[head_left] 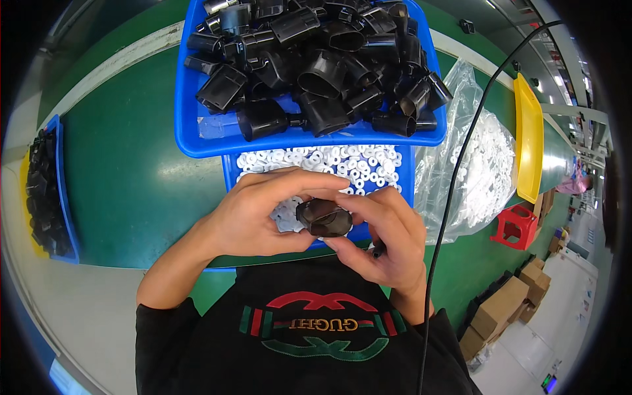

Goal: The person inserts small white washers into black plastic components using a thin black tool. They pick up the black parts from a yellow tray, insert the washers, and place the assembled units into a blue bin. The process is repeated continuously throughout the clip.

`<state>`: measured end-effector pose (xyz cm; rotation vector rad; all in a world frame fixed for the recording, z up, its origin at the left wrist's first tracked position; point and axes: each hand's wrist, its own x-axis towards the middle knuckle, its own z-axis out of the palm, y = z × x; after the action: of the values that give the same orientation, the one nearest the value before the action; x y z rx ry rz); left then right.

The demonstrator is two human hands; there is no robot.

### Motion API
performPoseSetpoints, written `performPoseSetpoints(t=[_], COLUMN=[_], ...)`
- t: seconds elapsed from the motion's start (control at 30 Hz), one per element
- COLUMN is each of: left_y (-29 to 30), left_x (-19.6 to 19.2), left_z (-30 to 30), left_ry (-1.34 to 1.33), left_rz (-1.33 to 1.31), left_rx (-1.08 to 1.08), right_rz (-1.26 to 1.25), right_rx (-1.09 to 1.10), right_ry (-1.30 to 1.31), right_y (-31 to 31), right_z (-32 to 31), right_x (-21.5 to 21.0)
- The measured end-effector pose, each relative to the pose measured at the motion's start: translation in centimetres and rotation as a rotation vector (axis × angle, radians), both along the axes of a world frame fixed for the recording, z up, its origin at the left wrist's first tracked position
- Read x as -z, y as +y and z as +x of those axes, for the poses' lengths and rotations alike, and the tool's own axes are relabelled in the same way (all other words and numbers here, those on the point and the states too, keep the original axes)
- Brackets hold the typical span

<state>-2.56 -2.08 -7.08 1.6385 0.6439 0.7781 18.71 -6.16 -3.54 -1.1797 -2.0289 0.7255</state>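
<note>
A short, dark, glossy plastic housing (324, 218) with an oval open end is held between my hands above a blue tray of white washers. My right hand (390, 230) pinches it from the right with thumb and forefinger. From the left, my left hand (257, 214) curls around it, thumb at its lower edge and fingers behind. What the hidden fingertips touch cannot be made out. Small white ring washers (359, 164) lie in the lower blue tray (230, 172), partly covered by my hands.
A blue tray (309, 149) heaped with black plastic housings (322, 72) overhangs the washer tray. To the right are a clear bag of washers (484, 171), a yellow tray (528, 138) and a red stool (515, 227). A black cable (454, 178) hangs close to my right arm. Another filled tray (64, 197) stands left.
</note>
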Motion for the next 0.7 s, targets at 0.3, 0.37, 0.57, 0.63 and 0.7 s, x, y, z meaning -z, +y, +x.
performPoseSetpoints(t=[0.3, 0.37, 0.57, 0.63, 0.7], left_y=[0.9, 1.0, 0.8, 0.7, 0.6], left_x=[0.0, -0.1, 0.1, 0.3, 0.6], left_z=[-0.4, -0.3, 0.0, 0.1, 0.1], left_ry=[-0.088, -0.056, -0.02, -0.029, -0.03], left_rz=[0.044, 0.099, 0.077, 0.094, 0.082], left_rx=[0.056, 0.057, 0.061, 0.05, 0.057], right_rz=[0.106, 0.068, 0.039, 0.048, 0.052], right_rx=[0.04, 0.056, 0.044, 0.033, 0.028], right_ry=[0.101, 0.132, 0.124, 0.126, 0.113], right_y=[-0.8, -1.0, -0.6, -0.3, -0.3], right_z=[0.4, 0.1, 0.0, 0.0, 0.1], right_x=[-1.4, -0.3, 0.2, 0.3, 0.4])
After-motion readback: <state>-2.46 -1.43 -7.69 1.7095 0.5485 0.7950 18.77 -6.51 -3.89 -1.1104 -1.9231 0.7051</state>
